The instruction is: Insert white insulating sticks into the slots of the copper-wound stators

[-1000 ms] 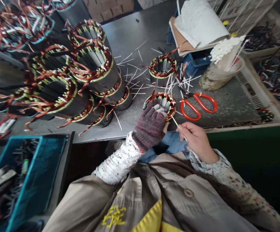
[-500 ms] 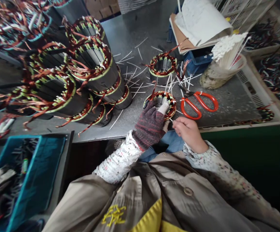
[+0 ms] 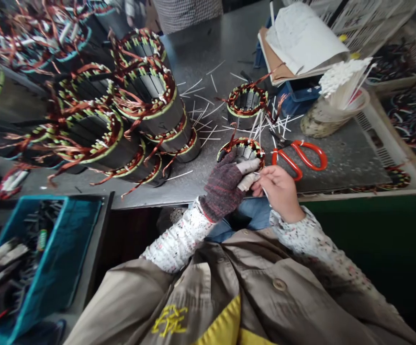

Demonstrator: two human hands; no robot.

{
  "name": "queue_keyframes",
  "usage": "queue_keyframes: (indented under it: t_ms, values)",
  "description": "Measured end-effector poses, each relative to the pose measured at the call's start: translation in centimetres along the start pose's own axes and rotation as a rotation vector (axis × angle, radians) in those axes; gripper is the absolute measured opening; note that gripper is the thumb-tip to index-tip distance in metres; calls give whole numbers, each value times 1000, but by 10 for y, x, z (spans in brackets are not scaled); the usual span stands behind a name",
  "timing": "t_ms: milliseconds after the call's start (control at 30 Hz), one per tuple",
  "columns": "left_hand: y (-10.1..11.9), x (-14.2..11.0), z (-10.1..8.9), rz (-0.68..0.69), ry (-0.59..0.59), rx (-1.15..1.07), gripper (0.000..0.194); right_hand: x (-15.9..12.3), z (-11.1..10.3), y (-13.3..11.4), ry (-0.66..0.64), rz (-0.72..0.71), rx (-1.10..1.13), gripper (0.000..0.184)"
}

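Head view: our gloved left hand (image 3: pixel 222 186) curls its tape-wrapped fingertips (image 3: pixel 248 166) over the rim of a copper-wound motor stator (image 3: pixel 241 151), which stands on the steel workbench (image 3: pixel 200 191). Our bare right hand (image 3: pixel 280 193), fingers clenched, pinches a thin white strip (image 3: pixel 261 184) just beside it. Red-handled scissors (image 3: pixel 298 158) lie just right of the stator. Beyond stands a second stator (image 3: pixel 247 103) among scattered white strips (image 3: pixel 208 122), with stacked stators (image 3: pixel 146 96) to the left.
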State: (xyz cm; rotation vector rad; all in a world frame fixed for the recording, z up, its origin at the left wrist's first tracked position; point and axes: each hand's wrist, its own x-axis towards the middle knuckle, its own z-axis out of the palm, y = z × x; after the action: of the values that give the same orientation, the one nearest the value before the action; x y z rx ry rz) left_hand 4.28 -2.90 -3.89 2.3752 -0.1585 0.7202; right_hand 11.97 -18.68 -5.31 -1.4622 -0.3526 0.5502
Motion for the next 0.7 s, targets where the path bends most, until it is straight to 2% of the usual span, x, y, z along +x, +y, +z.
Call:
queue_keyframes:
  t_ms: [100,200,300,367,500,633,700]
  values:
    - [-2,2,-1,32,-7,48,30,-10,-7,-6,4,-100,-50,59]
    - [-2,2,-2,12,-46,65,26,-21,-17,-13,11,-236,-277,60]
    - [0,2,-1,-26,-79,76,24,-22,-20,-18,-5,-312,-459,68]
    - [1,3,-2,-21,-69,60,25,-18,-19,-19,3,-328,-512,68]
    - [-1,3,-4,41,-32,39,27,-5,-18,-17,45,-323,-591,54]
    - [-5,2,-5,165,8,17,26,3,-22,-20,3,-301,-640,48]
    - [-5,1,-4,159,-20,50,26,4,-21,-26,-7,-309,-643,45]
